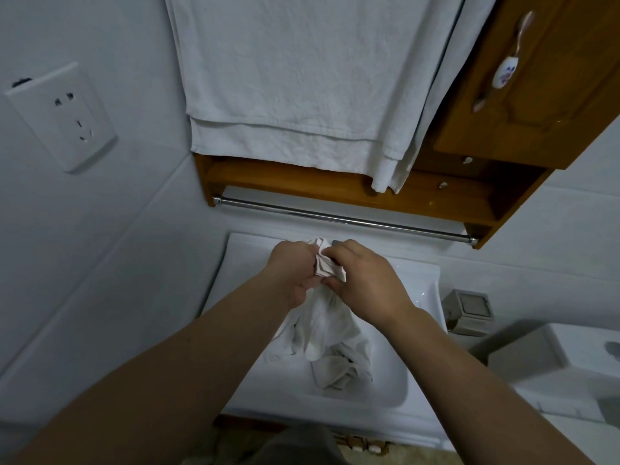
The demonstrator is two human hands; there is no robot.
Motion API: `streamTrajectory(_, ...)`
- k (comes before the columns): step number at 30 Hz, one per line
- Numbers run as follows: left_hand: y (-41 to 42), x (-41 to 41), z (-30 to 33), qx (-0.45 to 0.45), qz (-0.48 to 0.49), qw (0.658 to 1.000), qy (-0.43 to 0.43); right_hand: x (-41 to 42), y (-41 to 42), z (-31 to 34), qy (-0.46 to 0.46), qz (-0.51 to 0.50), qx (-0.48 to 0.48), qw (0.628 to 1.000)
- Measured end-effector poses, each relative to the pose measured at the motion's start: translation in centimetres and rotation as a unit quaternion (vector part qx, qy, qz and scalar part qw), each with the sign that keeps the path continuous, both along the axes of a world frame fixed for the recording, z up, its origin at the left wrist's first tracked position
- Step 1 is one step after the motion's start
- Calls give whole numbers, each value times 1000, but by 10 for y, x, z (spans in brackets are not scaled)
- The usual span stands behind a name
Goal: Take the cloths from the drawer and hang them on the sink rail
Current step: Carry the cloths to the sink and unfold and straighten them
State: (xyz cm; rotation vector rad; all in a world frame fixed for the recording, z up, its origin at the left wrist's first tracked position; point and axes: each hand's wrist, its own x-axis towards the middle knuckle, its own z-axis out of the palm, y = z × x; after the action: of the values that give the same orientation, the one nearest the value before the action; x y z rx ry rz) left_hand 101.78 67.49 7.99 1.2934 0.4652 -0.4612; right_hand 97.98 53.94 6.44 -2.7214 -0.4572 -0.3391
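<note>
Both hands bunch the cloth over the sink; rail runs left-right just beyond, probably equally near both.

Head view, looking down, close over sink

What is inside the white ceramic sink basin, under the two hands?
Crumpled white cloths lie in the white ceramic sink basin. The left hand and right hand grip the top cloth's edge. The cloths cover whatever lies beneath, including any drain.
</note>
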Motion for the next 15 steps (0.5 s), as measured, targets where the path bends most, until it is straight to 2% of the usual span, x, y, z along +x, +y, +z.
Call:
streamTrajectory(4,-3,-2,1,15,-12,999,-31,0,1,2,-21,-2,-26,999)
streamTrajectory(8,-5,-6,6,-11,-17,999,-32,-4,4,3,-69,-35,25,997)
streamTrajectory(12,-4,-8,9,-39,-14,999,-14,-5,7,1,-54,-47,29,997)
streamTrajectory(15,-4,-7,6,-20,-24,999,-4,-3,5,0,-51,-50,25,997)
